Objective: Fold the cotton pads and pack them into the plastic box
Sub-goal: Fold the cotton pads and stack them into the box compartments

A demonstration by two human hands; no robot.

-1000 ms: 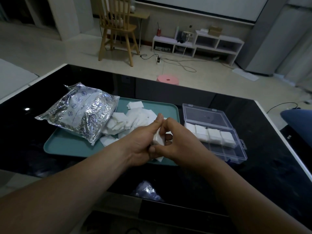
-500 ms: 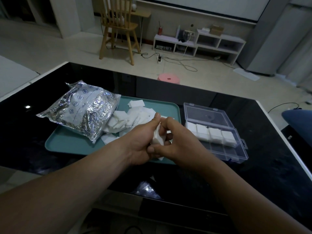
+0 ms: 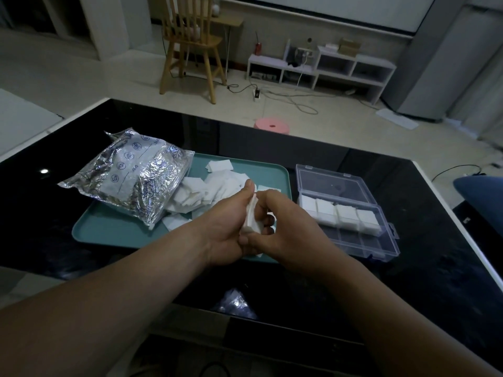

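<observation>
My left hand (image 3: 228,235) and my right hand (image 3: 283,227) meet above the near right corner of the teal tray (image 3: 109,229). Both pinch one white cotton pad (image 3: 251,219), which stands folded on edge between them. A loose heap of white cotton pads (image 3: 217,189) lies on the tray behind my hands. To the right sits the clear plastic box (image 3: 353,240) with its lid (image 3: 332,183) laid open; its far row of compartments holds folded pads (image 3: 340,216), and the near row looks bare.
A crinkled silver foil bag (image 3: 136,180) lies on the tray's left part. All of this rests on a glossy black table (image 3: 435,268). Beyond it are a pink stool (image 3: 272,126), a wooden chair (image 3: 190,47) and a low white shelf (image 3: 321,69). A blue object (image 3: 481,194) shows at the right edge.
The pad between my hands has been pressed narrower and stands more upright. Both hands stay over the tray's near right corner.
</observation>
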